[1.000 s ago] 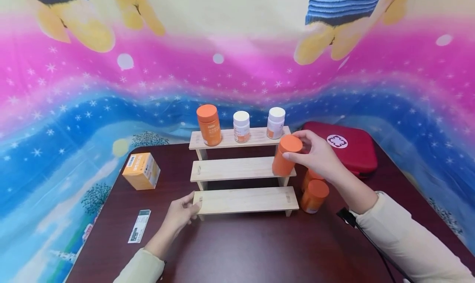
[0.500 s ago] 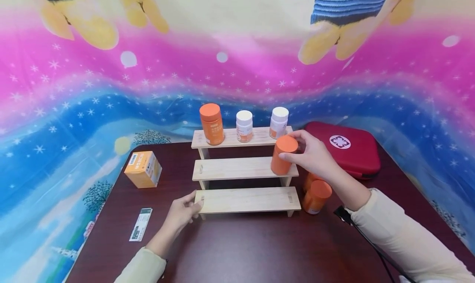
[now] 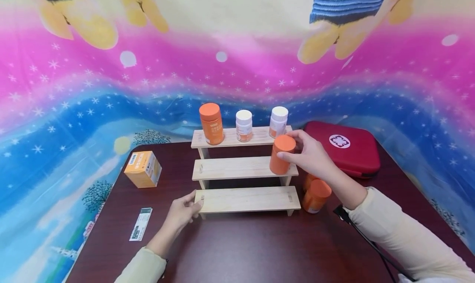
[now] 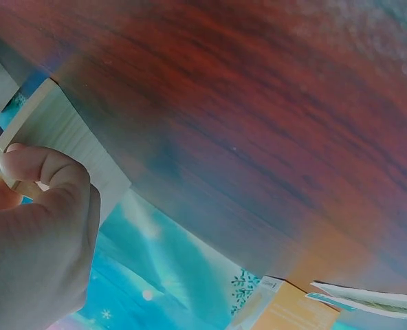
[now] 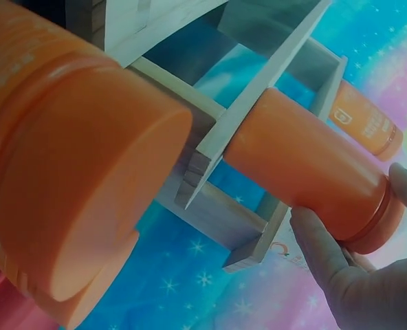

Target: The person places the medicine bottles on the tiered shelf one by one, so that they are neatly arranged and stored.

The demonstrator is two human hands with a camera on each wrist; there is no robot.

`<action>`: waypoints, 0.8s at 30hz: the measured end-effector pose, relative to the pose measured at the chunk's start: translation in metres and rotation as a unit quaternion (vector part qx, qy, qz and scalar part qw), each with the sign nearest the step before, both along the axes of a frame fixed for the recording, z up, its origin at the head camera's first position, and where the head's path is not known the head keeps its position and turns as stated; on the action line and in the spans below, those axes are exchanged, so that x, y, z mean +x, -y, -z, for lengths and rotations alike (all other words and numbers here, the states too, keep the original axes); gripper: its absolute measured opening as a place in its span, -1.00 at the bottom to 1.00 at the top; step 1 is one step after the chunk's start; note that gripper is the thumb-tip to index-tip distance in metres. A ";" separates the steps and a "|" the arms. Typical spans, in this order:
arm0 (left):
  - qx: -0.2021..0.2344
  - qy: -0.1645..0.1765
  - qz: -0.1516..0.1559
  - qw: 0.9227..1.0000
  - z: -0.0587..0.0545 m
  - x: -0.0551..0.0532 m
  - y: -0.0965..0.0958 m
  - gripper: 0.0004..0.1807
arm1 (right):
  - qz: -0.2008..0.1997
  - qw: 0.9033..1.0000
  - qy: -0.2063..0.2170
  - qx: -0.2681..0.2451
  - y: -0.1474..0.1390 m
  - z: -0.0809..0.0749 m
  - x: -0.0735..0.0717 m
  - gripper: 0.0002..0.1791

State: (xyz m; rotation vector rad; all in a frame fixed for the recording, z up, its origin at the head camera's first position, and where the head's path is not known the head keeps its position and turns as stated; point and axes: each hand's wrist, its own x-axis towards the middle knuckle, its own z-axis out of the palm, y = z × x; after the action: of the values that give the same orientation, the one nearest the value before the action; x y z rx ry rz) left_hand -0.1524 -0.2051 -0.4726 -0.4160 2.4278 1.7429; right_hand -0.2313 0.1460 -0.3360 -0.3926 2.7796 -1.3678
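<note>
My right hand (image 3: pixel 311 154) grips an orange bottle (image 3: pixel 279 159) near its lid. The bottle stands upright at the right end of the middle step of a three-step wooden rack (image 3: pixel 230 167). In the right wrist view, fingers and thumb sit on either side of that bottle (image 5: pixel 306 165), its base right at the board. My left hand (image 3: pixel 181 213) pinches the left end of the lowest step (image 3: pixel 245 199); the left wrist view shows thumb and finger around the board's edge (image 4: pixel 66 130). Along the top step stand another orange bottle (image 3: pixel 211 124) and two white bottles (image 3: pixel 244 126) (image 3: pixel 278 122).
Two more orange bottles (image 3: pixel 316 196) stand right of the rack, one partly hidden. Behind my right hand lies a red first-aid case (image 3: pixel 343 149). On the left are an orange-yellow box (image 3: pixel 143 169) and a flat white packet (image 3: pixel 141 224). A black cable (image 3: pixel 365 239) runs below my right sleeve.
The orange bottle in my right hand has shifted slightly left along the middle step and stands more upright. My left hand keeps its hold on the lowest step.
</note>
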 end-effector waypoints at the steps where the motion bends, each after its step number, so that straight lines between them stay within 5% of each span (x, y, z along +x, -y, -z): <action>1: 0.000 0.000 0.000 1.000 0.000 0.000 0.000 -0.38 | -0.002 1.000 0.000 -0.001 0.000 0.000 0.000 -0.19; 9: 0.002 0.001 -0.004 1.000 0.001 0.000 0.000 -0.39 | -0.008 1.000 0.006 0.003 -0.014 -0.006 0.005 -0.03; 15: 0.003 0.002 -0.007 1.000 0.001 -0.001 -0.002 -0.38 | 0.025 0.998 -0.002 0.056 -0.046 -0.008 0.014 -0.15; 24: -0.006 0.002 -0.007 1.000 0.001 0.000 -0.002 -0.37 | 0.047 0.997 0.000 0.067 -0.089 0.024 0.026 -0.42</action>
State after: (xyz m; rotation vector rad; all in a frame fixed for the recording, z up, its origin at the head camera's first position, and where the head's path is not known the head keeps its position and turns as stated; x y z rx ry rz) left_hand -0.1521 -0.2027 -0.4731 -0.4396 2.4391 1.7320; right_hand -0.2057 0.2354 -0.3601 -0.2622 2.9025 -1.1879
